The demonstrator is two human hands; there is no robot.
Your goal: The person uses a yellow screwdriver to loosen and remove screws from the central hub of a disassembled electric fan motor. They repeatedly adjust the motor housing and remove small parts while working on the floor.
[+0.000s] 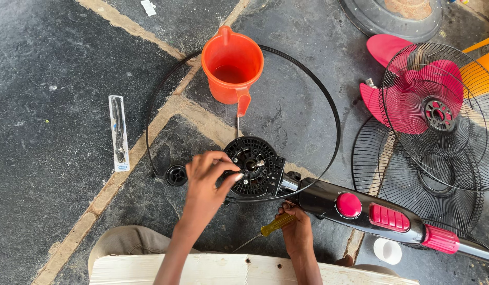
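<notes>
You're working over a dark stone floor [59,53] crossed by pale seams, with a pale wooden board [223,270] along the bottom edge. An orange jug [232,64] stands upright inside a thin black ring [336,126] lying on the floor; a little liquid shows at its bottom (too shallow to tell what kind). Just below the jug lies the black fan motor [257,166], face up, joined to a black stand with pink buttons [371,214] running off to your right. Your left hand [207,182] sits on the motor's left edge, fingers curled and pinching near its central shaft. Your right hand [296,227] is just below the motor's neck, closed around a yellow-handled screwdriver [273,226]. Wire grilles and pink blades [429,105] lie well to the right
</notes>
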